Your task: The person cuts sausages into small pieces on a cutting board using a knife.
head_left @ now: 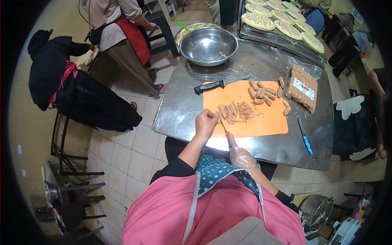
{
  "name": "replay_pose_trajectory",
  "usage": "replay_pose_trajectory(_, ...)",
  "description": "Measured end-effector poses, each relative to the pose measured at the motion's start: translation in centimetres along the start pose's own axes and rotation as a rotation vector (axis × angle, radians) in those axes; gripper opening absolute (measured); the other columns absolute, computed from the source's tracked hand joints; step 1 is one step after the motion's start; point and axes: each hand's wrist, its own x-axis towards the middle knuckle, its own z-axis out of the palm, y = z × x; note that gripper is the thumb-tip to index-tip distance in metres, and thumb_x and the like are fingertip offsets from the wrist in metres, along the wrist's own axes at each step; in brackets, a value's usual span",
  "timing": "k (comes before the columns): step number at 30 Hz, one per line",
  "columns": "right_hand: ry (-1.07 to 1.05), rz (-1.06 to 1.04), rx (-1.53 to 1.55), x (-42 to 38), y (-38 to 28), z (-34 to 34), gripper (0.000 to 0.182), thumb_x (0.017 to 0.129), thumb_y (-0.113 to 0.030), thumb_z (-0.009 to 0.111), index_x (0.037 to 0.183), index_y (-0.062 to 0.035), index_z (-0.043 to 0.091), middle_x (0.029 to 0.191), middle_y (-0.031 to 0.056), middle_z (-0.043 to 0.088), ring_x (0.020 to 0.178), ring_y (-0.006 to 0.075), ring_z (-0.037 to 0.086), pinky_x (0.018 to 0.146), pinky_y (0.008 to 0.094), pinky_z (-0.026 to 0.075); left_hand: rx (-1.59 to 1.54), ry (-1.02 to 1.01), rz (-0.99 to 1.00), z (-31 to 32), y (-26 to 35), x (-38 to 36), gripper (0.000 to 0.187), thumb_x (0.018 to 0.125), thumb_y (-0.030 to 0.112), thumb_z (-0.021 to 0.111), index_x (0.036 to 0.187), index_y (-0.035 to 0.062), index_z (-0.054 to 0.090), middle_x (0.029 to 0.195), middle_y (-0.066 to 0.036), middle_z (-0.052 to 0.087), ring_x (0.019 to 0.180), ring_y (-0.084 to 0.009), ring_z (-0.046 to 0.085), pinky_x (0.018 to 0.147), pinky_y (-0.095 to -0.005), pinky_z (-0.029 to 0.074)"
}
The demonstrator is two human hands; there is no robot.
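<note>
My left hand (207,122) is bare, its fingers pinched together at the left edge of the orange cutting board (261,128), beside sausage strips (228,111). What sits in the pinch is too small to tell. In a clear plastic glove, my right hand (241,156) grips a knife (223,126) at the board's front edge, its thin blade pointing up toward the strips. Chopped sausage bits (245,111) lie right of the strips. Sausage pieces (261,92) are heaped at the board's upper right. A black-handled knife (210,86) rests along the top edge.
A steel bowl (208,43) stands at the table's (175,110) far left. Packed sausages (302,86) and a blue-handled knife (306,143) lie to the right. Behind are round topped doughs (258,21) on a rack. Several people stand around, one in a red apron (134,38).
</note>
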Motion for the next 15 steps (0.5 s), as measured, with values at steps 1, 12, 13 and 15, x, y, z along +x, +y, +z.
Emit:
replay_pose_trajectory(1, -0.017, 0.062, -0.043, -0.8, -1.1, -0.9, 0.071, 0.083, -0.007, 0.041, 0.144, -0.0149, 0.005, 0.076, 0.0290, 0.059, 0.070, 0.0442, 0.060, 0.067, 0.0520, 0.045, -0.026, -0.006, -0.014, 0.0, -0.1, 0.0, 0.012, 0.069, 0.008, 0.066, 0.068, -0.0016, 0.059, 0.063, -0.013, 0.062, 0.058, -0.0196, 0.063, 0.057, -0.0297, 0.049)
replay_pose_trajectory(12, 0.067, 0.041, -0.161, 0.7, -2.6, -1.8, 0.075, 0.080, -0.006, 0.046, 0.144, -0.0110, 0.008, 0.076, 0.0264, 0.060, 0.068, 0.0401, 0.060, 0.063, 0.0484, 0.047, -0.128, 0.004, -0.082, 0.3, -0.7, 0.1, 0.013, 0.069, 0.005, 0.065, 0.073, -0.0002, 0.054, 0.062, -0.009, 0.060, 0.057, -0.0139, 0.058, 0.055, -0.0269, 0.047)
replay_pose_trajectory(13, 0.110, -0.009, -0.155, 1.5, -1.9, -1.1, 0.072, 0.082, -0.009, 0.045, 0.144, -0.0098, 0.008, 0.074, 0.0266, 0.059, 0.067, 0.0408, 0.060, 0.061, 0.0486, 0.046, -0.111, 0.002, -0.073, 0.4, -1.0, 0.2, 0.015, 0.068, 0.004, 0.066, 0.074, -0.0002, 0.053, 0.064, -0.007, 0.059, 0.057, -0.0129, 0.059, 0.054, -0.0256, 0.047)
replay_pose_trajectory(15, 0.151, -0.060, -0.148, 2.2, -1.6, -0.5, 0.070, 0.084, -0.011, 0.045, 0.143, -0.0086, 0.008, 0.072, 0.0269, 0.059, 0.065, 0.0416, 0.059, 0.060, 0.0489, 0.045, -0.093, 0.000, -0.064, 0.4, -1.2, 0.4, 0.016, 0.067, 0.004, 0.066, 0.075, -0.0002, 0.053, 0.065, -0.006, 0.059, 0.058, -0.0120, 0.059, 0.053, -0.0243, 0.047)
